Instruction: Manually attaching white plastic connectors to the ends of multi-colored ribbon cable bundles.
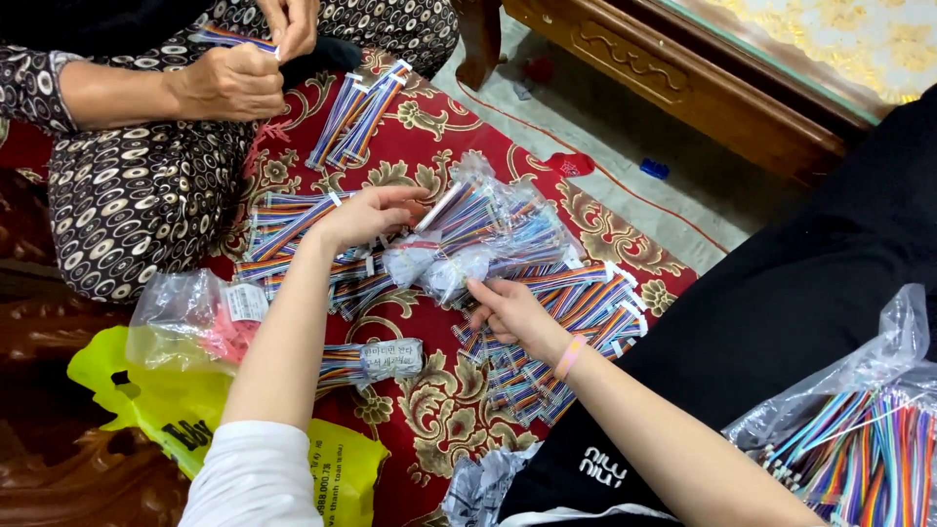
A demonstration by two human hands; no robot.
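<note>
At frame centre I pinch a clear bag of rainbow ribbon cables [488, 229] at both ends, left hand [366, 215] fingers clamped above, right hand [508, 310] fingers clamped below, apparently to steady it over the red patterned mat [439, 400].
</note>
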